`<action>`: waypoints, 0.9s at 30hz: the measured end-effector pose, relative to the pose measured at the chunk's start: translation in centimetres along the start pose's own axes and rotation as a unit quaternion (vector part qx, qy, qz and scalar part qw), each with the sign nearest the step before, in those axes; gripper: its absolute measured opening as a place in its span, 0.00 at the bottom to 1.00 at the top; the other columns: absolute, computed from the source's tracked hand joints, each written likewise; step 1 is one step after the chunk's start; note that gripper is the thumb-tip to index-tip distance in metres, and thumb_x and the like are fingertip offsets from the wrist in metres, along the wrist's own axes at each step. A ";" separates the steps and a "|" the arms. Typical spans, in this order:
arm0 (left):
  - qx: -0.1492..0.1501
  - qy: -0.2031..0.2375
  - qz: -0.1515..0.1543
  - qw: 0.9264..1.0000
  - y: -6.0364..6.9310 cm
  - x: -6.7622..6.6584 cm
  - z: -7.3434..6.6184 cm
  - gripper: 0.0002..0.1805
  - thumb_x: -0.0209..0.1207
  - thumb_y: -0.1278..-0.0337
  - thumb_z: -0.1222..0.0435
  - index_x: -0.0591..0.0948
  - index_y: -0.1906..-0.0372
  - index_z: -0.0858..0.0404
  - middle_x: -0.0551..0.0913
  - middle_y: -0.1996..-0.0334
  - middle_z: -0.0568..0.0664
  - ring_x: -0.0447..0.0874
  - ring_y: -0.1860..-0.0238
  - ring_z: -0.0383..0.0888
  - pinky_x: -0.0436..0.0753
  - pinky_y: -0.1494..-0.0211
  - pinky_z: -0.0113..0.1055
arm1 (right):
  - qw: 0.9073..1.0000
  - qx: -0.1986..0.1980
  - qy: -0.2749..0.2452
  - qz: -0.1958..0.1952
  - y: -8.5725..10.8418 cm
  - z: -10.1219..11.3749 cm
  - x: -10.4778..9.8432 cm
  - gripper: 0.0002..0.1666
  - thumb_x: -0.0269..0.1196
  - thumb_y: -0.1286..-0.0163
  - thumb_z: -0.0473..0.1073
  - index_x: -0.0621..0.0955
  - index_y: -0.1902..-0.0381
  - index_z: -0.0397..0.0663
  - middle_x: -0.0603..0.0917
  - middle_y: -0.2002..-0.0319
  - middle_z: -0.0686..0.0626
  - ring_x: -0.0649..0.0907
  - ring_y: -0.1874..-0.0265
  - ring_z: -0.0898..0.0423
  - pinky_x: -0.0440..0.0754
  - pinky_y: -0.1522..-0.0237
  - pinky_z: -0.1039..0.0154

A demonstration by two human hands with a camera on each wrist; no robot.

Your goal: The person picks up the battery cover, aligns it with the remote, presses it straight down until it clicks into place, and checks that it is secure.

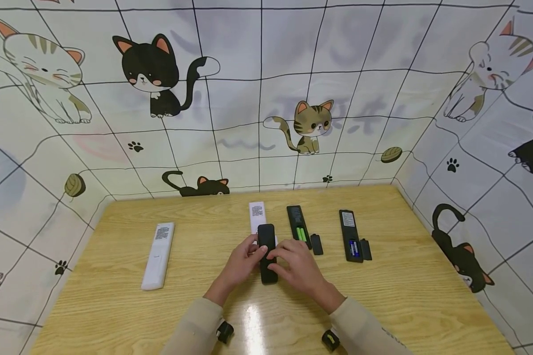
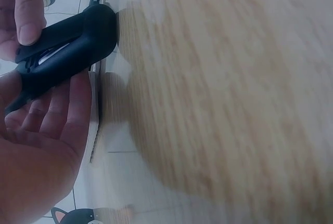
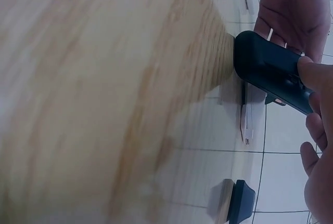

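Observation:
A black remote control [image 1: 266,235] is held just above the middle of the table, its back side up. My left hand [image 1: 240,262] grips it from the left, with the thumb on top and fingers underneath. From the other side, my right hand [image 1: 301,264] pinches the battery cover [image 2: 58,37] on its back. In the left wrist view the cover stands slightly raised along one side. Something pale shows through the gap, too little to tell what. The right thumb hides part of the cover in the right wrist view.
Behind the hands lies a white remote [image 1: 257,211]; another white remote [image 1: 158,256] is at left. To the right are black remotes with green batteries [image 1: 301,233] and blue batteries [image 1: 354,248], a loose cover [image 1: 317,244] and another cover [image 1: 365,250]. Cat-patterned cloth [image 1: 231,148] walls the table.

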State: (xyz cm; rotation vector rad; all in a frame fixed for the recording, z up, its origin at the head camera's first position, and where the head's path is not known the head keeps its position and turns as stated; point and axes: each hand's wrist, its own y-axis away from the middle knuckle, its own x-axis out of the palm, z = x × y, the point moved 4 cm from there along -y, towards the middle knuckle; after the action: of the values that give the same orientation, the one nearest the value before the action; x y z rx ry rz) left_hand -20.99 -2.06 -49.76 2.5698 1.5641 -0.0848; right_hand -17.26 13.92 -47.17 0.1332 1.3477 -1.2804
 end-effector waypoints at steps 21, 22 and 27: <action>0.008 -0.068 -0.035 0.997 1.5 -0.1 -3.9 0.21 0.54 0.30 0.63 0.73 0.35 0.60 0.82 0.56 0.61 0.84 0.58 0.50 0.83 0.53 0.52 | 1.000 0.019 0.015 -0.002 0.0 0.1 0.2 0.11 0.75 0.47 0.48 0.86 0.66 0.57 0.78 0.59 0.52 0.78 0.61 0.57 0.76 0.56 0.57; 0.009 -0.070 -0.035 0.997 1.5 -0.1 -3.9 0.21 0.54 0.30 0.63 0.73 0.35 0.60 0.82 0.56 0.61 0.84 0.58 0.50 0.83 0.53 0.52 | 1.000 0.023 0.016 0.001 0.0 0.1 0.2 0.11 0.75 0.46 0.48 0.86 0.66 0.57 0.78 0.59 0.52 0.78 0.61 0.57 0.76 0.56 0.57; 0.007 -0.085 -0.043 0.995 1.6 -0.1 -4.1 0.20 0.55 0.30 0.63 0.74 0.36 0.59 0.83 0.57 0.60 0.83 0.58 0.51 0.82 0.56 0.43 | 0.999 0.047 0.012 0.019 0.0 0.2 0.2 0.10 0.74 0.44 0.48 0.85 0.64 0.58 0.79 0.57 0.51 0.78 0.60 0.56 0.77 0.55 0.55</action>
State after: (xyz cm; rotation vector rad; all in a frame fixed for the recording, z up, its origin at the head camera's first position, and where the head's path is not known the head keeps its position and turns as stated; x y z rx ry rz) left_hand -19.66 -2.28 -45.58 2.4316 1.6160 -0.3146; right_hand -17.19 13.65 -47.21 0.2388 1.2986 -1.3147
